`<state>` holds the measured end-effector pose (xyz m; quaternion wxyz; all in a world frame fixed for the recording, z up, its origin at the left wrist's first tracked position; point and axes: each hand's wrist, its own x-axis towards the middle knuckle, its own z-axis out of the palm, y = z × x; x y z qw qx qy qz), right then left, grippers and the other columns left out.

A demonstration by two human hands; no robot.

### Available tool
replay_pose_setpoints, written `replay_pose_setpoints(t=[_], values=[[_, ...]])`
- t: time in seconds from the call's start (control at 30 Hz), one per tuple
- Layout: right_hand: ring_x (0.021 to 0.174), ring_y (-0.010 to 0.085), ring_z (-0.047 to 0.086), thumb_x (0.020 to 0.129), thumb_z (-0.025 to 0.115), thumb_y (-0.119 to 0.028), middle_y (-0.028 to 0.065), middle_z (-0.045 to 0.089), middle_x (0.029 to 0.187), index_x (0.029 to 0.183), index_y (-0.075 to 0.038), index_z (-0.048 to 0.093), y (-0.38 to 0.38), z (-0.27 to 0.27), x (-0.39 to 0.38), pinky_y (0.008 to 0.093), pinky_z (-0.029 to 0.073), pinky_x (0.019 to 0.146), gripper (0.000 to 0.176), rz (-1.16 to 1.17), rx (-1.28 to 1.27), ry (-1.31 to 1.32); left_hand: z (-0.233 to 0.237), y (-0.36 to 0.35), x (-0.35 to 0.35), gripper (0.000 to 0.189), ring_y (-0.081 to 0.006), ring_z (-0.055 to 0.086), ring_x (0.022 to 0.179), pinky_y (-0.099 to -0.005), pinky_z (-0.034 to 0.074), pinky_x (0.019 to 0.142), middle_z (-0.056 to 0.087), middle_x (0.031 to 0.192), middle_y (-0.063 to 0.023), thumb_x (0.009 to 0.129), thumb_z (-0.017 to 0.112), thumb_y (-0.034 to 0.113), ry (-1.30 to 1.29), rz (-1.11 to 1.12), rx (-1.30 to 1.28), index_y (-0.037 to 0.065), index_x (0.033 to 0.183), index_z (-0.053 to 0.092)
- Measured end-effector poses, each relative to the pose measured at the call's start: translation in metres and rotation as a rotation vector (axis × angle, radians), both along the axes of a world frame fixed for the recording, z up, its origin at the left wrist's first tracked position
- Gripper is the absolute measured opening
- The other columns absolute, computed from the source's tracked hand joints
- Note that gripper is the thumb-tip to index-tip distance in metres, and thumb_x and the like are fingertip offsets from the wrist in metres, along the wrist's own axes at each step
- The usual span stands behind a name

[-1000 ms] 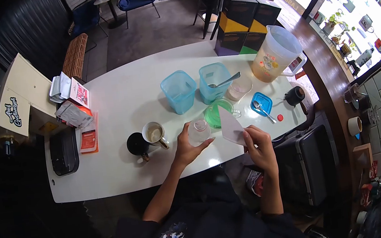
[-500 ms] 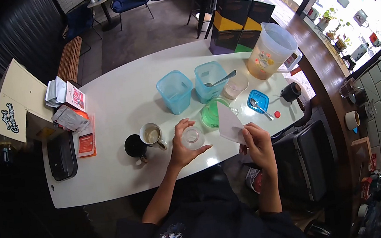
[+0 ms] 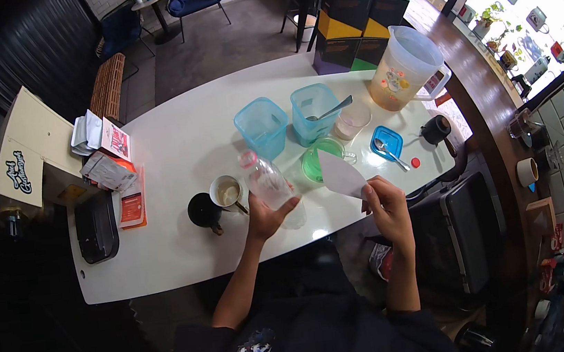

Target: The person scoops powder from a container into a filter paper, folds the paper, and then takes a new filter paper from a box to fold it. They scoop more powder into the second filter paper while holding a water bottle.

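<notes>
My left hand (image 3: 269, 218) is wrapped round a clear plastic bottle (image 3: 270, 183). The bottle is tilted, its pinkish neck pointing away to the left. In my right hand (image 3: 388, 205), fingers and thumb pinch a white sheet of paper (image 3: 342, 174) that looks cone-shaped, held just right of the bottle. Behind the paper, and partly covered by it, stands a green cup (image 3: 313, 167). A white mug (image 3: 226, 193) and a black mug (image 3: 201, 211) are left of my left hand. One small red cap (image 3: 415, 162) lies on the table (image 3: 173, 258).
Two blue containers (image 3: 263, 129) stand beyond my hands, one with a spoon in it. Farther right are a clear cup (image 3: 352, 121), a large pitcher (image 3: 405, 68), a blue lid (image 3: 380, 138) with a spoon, and a black cup (image 3: 435, 130). Packets (image 3: 109, 171) lie at left.
The bottle has turned from end-on to a tilted side view, its neck now away to the left. The right hand and paper have shifted only slightly.
</notes>
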<state>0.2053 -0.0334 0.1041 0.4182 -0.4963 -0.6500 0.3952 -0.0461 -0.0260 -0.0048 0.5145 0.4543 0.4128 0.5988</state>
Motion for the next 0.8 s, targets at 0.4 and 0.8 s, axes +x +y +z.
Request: replay_pose_setpoints(t=[0.4,0.8], values=[[0.058,0.0098,0.059,0.096,0.054,-0.004,0.0067,0.057,0.067,0.087,0.008,0.059,-0.009,-0.01,0.012,0.0245,0.046,0.053,0.016,0.042,-0.043,-0.117,0.045,0.032,0.016,0.064,-0.0212,0.063,0.1,-0.0349,0.05,0.09,0.059,0.115,-0.0131,0.078,0.08,0.015,0.136,0.09,0.127,0.0,0.128,0.043],[0.057,0.0079,0.057,0.098,0.053,-0.007,0.0046,0.056,0.065,0.082,0.005,0.057,-0.011,-0.023,0.019,0.0233,0.044,0.053,0.021,0.002,-0.06,-0.069,-0.047,0.016,0.012,0.066,-0.021,0.07,0.082,-0.0331,0.056,0.077,0.067,0.091,-0.0102,0.062,0.085,0.015,0.578,0.198,0.267,0.002,0.114,0.048]])
